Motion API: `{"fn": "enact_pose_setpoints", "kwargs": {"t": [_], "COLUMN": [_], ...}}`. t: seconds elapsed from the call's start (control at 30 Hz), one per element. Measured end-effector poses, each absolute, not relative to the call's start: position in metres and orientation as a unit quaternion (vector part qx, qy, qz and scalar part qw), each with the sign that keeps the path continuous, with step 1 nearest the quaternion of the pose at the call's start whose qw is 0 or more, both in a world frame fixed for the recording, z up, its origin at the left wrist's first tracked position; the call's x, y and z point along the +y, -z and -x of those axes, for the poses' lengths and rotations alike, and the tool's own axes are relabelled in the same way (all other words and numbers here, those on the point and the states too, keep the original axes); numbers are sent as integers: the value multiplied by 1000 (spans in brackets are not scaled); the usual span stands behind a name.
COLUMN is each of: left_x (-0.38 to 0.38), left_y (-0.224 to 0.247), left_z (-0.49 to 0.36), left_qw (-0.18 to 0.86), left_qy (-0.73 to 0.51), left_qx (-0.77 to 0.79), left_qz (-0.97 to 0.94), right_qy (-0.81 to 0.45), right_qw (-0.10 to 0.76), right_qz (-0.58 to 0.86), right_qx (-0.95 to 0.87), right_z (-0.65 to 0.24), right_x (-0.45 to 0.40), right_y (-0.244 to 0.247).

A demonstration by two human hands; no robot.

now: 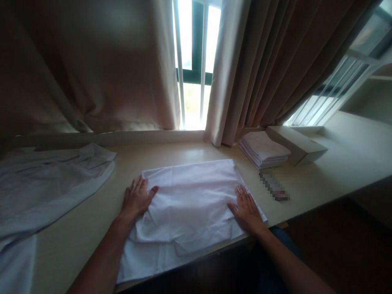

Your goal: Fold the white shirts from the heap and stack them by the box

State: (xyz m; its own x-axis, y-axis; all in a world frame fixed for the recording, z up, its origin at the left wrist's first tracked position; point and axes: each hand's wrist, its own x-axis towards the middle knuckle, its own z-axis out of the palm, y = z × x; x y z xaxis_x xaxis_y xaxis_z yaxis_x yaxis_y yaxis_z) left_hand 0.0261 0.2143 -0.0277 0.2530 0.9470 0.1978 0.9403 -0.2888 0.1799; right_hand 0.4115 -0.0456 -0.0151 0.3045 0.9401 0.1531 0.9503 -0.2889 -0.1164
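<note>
A white cloth [192, 200], partly folded over itself, lies on the pale desk in front of me. Its lower layer sticks out toward the desk's front edge, and small wrinkles run across the upper layer. On the cloth's left edge rests my left hand [138, 197], flat, with the thumb spread over the fabric. My right hand [245, 208] lies flat near the right edge, fingers stretched out and thumb pointing inward. Neither hand grasps the fabric.
A loose heap of white cloth [55, 183] covers the desk's left side. At the back right, a stack of folded white cloths [265, 149] sits against a pale box [301, 145]. A pixelated object [274, 185] lies before the stack. Curtains [260, 61] hang behind the desk [190, 151].
</note>
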Motion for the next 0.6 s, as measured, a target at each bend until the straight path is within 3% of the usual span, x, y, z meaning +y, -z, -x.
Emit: {"fn": "enact_pose_setpoints", "kwargs": {"t": [0.23,0.6], "left_x": [234,251], "left_y": [8,7], "left_z": [-10,-18], "left_qw": [114,191], "left_qy": [-301,-367], "left_qx": [666,692], "left_qz": [-673,-592], "right_qy": [21,37], "right_qw": [81,84], "right_qz": [806,801], "right_qx": [-586,-591], "right_z": [-411,-410], "right_x": [-45,-45], "right_y": [16,15]}}
